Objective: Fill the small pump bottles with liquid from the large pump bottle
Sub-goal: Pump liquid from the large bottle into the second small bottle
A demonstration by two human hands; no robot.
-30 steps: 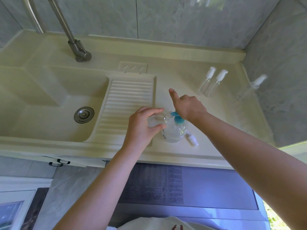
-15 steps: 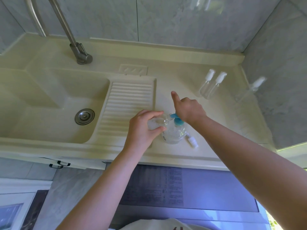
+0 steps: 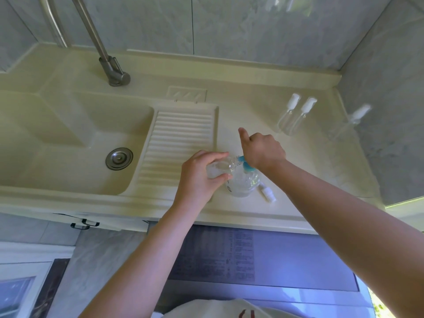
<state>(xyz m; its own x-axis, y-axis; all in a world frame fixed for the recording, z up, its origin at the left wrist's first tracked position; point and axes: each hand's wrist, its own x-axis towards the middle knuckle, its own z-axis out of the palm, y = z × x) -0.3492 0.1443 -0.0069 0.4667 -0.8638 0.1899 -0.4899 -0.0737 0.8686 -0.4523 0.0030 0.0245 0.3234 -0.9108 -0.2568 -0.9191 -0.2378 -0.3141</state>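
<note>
My left hand (image 3: 202,177) grips a small clear plastic bottle (image 3: 219,169), tilted, its open neck at the blue nozzle of the large clear pump bottle (image 3: 243,183). My right hand (image 3: 263,151) presses on the blue pump head (image 3: 246,165), thumb sticking up. A white pump cap (image 3: 267,193) lies on the cream tabletop (image 3: 298,180) just right of the large bottle. Two capped small clear bottles (image 3: 296,115) stand side by side at back right. Ribbed drainboard (image 3: 181,143) and sink basin (image 3: 68,145) to the left.

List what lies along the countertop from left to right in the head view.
Sink drain → ribbed washboard → left hand holding a small clear bottle → loose white pump cap → two white-capped small bottles.
</note>
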